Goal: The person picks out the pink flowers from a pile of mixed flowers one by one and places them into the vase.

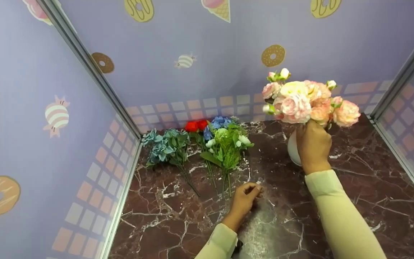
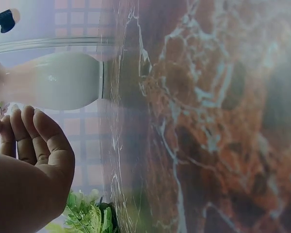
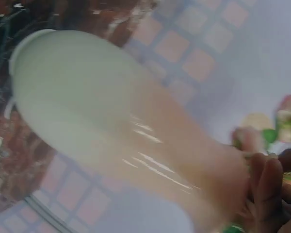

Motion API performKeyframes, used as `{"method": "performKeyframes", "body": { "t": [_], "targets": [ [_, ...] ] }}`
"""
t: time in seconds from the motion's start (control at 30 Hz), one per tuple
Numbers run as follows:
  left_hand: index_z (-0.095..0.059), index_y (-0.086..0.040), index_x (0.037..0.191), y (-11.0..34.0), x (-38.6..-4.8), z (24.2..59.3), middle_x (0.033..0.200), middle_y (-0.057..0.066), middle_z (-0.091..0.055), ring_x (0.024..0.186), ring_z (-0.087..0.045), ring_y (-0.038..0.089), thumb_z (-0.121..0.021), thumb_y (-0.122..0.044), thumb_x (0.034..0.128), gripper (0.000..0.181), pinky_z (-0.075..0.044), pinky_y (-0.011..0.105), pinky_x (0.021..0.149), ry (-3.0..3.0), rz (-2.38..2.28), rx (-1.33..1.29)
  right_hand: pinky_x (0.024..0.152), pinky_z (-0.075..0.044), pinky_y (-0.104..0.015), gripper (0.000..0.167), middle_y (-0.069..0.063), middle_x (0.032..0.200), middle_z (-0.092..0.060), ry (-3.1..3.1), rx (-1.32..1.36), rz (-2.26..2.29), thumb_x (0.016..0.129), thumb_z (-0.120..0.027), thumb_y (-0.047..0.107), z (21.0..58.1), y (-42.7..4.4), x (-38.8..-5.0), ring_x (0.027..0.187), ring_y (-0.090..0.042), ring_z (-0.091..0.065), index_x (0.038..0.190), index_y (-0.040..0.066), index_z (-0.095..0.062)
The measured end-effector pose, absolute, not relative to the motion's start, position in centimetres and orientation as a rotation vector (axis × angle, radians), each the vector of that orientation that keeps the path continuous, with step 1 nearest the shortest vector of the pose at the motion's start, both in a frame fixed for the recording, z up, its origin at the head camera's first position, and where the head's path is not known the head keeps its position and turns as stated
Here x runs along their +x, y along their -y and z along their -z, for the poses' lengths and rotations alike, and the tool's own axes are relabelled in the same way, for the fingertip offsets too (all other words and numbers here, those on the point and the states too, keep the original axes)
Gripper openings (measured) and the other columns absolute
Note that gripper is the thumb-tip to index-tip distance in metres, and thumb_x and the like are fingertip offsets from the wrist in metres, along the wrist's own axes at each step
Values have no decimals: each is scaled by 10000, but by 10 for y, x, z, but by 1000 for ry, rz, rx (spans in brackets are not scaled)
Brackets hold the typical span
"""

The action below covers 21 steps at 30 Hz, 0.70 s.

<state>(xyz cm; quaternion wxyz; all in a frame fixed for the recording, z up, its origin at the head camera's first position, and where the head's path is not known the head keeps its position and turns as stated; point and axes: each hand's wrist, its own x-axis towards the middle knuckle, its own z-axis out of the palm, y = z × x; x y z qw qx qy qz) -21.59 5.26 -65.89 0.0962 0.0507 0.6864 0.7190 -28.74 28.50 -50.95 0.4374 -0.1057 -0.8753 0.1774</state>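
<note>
At the right of the head view, my right hand [image 1: 314, 146] grips the stems of a bunch of pink and peach artificial flowers [image 1: 295, 107], just under the blooms. Below that hand a vase [image 1: 293, 150] stands upright, partly hidden by the hand. The right wrist view shows the vase's pale body [image 3: 82, 92] and pinkish neck, with fingertips [image 3: 269, 182] at its mouth; how deep the stems sit is hidden. Low over the table's middle, my left hand [image 1: 243, 201] has loosely bent fingers and holds nothing. The left wrist view has it apart from the vase [image 2: 70, 80].
Left of the vase lie several artificial flowers: a teal bunch [image 1: 165, 145], red blooms [image 1: 196, 126], blue blooms [image 1: 218, 123] and a green-and-white bunch [image 1: 226, 144]. They rest on a dark red marbled tabletop [image 1: 164, 223]. Patterned lilac walls [image 1: 221, 64] enclose the back and sides.
</note>
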Motion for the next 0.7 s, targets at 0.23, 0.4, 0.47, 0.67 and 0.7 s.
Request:
{"method": "performKeyframes", "body": {
  "t": [0.23,0.4,0.47,0.67,0.7],
  "targets": [
    [-776,92,1063,-54,-215,657,1058,254,-836,851,-760,130,-736,-101,1092,199,-695,460,843,-2024,-2134,146,668,-569,-765,256,-380,820,-721,2115,-229,-470,1029,-691,41,496,-286,-286,753,-633,-703,831,-120,-662],
    [-783,104,1075,-54,-217,658,1067,315,-816,848,-762,164,-739,-80,1084,190,-694,445,832,-2017,-2134,132,678,-582,-778,258,-403,821,-718,2225,-311,-467,1026,-671,32,499,-292,-286,760,-672,-713,856,-161,-681],
    [-783,109,1085,-53,-217,658,1068,310,-818,841,-758,149,-742,-94,1086,207,-687,413,815,-2025,-2130,131,648,-582,-776,333,-415,789,-704,2253,-325,-442,1056,-670,90,503,-292,-285,722,-677,-710,843,-166,-678],
    [-753,150,1117,-37,-227,658,1068,289,-808,882,-736,120,-729,-37,1080,192,-641,299,814,-2167,-2135,191,528,-551,-721,422,-342,668,-668,2292,-145,-508,1082,-706,191,545,-275,-264,570,-599,-657,747,-63,-668],
    [-760,132,1119,-30,-231,656,1074,274,-809,902,-739,132,-731,-30,1075,171,-637,298,831,-2268,-2106,197,531,-557,-709,386,-332,688,-680,2330,-106,-527,1078,-716,193,555,-271,-260,574,-583,-659,790,-64,-694]
  ]
}}
